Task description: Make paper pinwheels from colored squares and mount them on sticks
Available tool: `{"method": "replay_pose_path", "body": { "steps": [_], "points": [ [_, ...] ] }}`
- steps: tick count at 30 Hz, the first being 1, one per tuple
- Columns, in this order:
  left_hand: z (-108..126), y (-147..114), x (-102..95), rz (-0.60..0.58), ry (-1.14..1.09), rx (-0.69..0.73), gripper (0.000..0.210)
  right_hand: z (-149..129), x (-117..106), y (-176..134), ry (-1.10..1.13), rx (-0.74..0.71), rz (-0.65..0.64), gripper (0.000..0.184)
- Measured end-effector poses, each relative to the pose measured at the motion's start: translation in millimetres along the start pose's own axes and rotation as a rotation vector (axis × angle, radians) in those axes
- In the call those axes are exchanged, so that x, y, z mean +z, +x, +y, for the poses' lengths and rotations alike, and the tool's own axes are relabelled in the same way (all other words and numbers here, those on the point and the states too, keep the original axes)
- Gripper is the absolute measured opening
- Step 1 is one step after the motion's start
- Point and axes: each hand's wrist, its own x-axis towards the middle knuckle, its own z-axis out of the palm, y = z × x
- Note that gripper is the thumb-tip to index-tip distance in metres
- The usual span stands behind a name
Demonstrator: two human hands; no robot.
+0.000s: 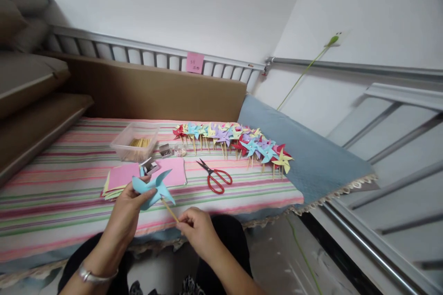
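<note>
A light-blue paper pinwheel [157, 189] on a thin wooden stick [169, 209] is held between my two hands. My left hand [130, 197] pinches the paper blades from the left. The fingers of my right hand [195, 226] close round the lower end of the stick. Just beyond lie a stack of coloured paper sheets [122, 177], a pink sheet [173, 171] and a small opened box [150, 167]. Red-handled scissors [214, 177] rest to the right, blades partly apart.
A clear plastic tub [121, 147] holds several wooden sticks [141, 143]. Near it are another small box [165, 150] and a little clear container [180, 150]. Finished-looking pinwheels [221, 134] line the back right. A cardboard panel [166, 94] stands behind; brown packages [31, 101] are piled left.
</note>
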Motion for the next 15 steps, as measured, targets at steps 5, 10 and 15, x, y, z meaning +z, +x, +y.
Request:
{"method": "replay_pose_path", "body": {
  "steps": [5, 10, 15],
  "points": [
    [-8, 25, 22.0, -0.056, -0.005, -0.021, 0.053, 18, -11, 22, -0.002, 0.01, 0.037, 0.011],
    [-15, 46, 44.8, -0.064, 0.051, -0.027, 0.062, 32, -18, 40, 0.116, 0.073, 0.024, 0.007],
    [-16, 64, 47.3, -0.07, 0.183, 0.034, 0.066, 48, -39, 75, 0.219, 0.134, 0.019, 0.006]
  ]
}}
